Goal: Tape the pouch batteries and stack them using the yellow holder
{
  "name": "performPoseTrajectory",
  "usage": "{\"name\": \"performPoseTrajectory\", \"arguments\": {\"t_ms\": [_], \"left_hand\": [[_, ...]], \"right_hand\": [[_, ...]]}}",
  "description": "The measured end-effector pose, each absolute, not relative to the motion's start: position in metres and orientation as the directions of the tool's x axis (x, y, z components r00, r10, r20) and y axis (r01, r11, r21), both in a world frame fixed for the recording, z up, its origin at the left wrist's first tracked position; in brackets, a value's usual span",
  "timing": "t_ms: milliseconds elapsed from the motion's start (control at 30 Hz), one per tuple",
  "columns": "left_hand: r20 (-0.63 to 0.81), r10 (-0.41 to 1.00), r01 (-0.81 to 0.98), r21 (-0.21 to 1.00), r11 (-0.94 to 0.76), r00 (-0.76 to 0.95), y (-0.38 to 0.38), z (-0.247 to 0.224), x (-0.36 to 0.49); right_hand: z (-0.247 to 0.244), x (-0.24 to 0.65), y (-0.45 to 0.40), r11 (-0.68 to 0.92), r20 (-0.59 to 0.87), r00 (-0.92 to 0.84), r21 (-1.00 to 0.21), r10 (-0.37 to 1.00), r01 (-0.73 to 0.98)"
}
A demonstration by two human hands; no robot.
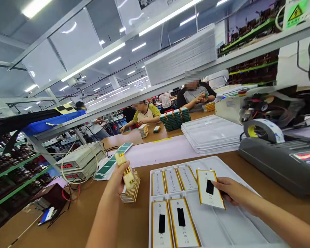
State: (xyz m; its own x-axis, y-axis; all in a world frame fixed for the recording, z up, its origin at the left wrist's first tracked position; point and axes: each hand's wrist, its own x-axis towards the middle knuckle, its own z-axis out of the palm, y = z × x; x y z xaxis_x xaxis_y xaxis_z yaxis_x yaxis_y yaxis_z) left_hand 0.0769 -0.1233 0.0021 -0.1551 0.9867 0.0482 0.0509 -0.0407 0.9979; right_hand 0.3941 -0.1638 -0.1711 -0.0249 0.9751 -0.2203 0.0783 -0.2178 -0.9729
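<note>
My left hand (118, 181) grips a cream-yellow plastic clip or fixture (126, 171) just above a small stack of gold-edged flat pouch cells (131, 188), and its lower end seems to touch them. My right hand (234, 193) holds a white pouch cell with a black patch (209, 188) by its edge, over a white plastic tray (222, 165). Several similar cells lie in the tray's compartments, among them one in the back row (172, 181) and one in the front row (183, 222). Part of the tray runs out of the picture at the bottom.
A grey machine (276, 165) with a tape roll (264, 131) stands on the right. Stacked white trays (209, 134) lie ahead, below a shelf (150, 100). A bench instrument (80, 160) sits left, beside green-labelled strips (111, 162). Co-workers (143, 115) sit beyond, near green-wrapped stacks (174, 119).
</note>
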Motion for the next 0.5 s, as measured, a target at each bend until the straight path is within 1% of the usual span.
{"name": "performPoseTrajectory", "arguments": {"t_ms": [33, 67, 100, 133, 167, 200, 233, 367, 500], "left_hand": [[0.088, 0.976, 0.29, 0.957, -0.028, -0.198, -0.117, 0.008, 0.068], [0.125, 0.967, 0.536, 0.844, 0.014, -0.223, -0.111, 0.012, 0.059], [0.153, 0.96, 0.735, 0.674, 0.071, -0.233, -0.105, 0.014, 0.052], [0.168, 0.958, 0.86, 0.495, 0.122, -0.233, -0.099, 0.014, 0.046], [0.168, 0.959, 0.925, 0.345, 0.161, -0.23, -0.095, 0.013, 0.04], [0.164, 0.959, 0.952, 0.245, 0.186, -0.23, -0.091, 0.012, 0.037], [0.159, 0.96, 0.961, 0.194, 0.198, -0.23, -0.089, 0.01, 0.034], [0.135, 0.966, 0.974, 0.093, 0.207, -0.219, -0.083, 0.004, 0.03], [0.105, 0.97, 0.975, 0.052, 0.215, -0.219, -0.08, 0.002, 0.03]], "right_hand": [[-0.168, 0.393, -0.166, -0.218, -0.22, -0.021, -0.972, 0.975, 0.085], [-0.166, 0.393, -0.167, -0.214, -0.217, -0.024, -0.973, 0.976, 0.089], [-0.164, 0.392, -0.168, -0.204, -0.207, -0.029, -0.974, 0.978, 0.095], [-0.163, 0.392, -0.168, -0.183, -0.186, -0.021, -0.977, 0.982, 0.112], [-0.164, 0.392, -0.168, -0.157, -0.161, -0.018, -0.979, 0.987, 0.129], [-0.165, 0.393, -0.167, -0.133, -0.136, -0.014, -0.981, 0.991, 0.142], [-0.166, 0.393, -0.166, -0.116, -0.119, -0.01, -0.981, 0.993, 0.154], [-0.173, 0.395, -0.16, -0.093, -0.093, 0.008, -0.978, 0.996, 0.187], [-0.177, 0.396, -0.157, -0.074, -0.077, -0.012, -0.982, 0.997, 0.174]]}}
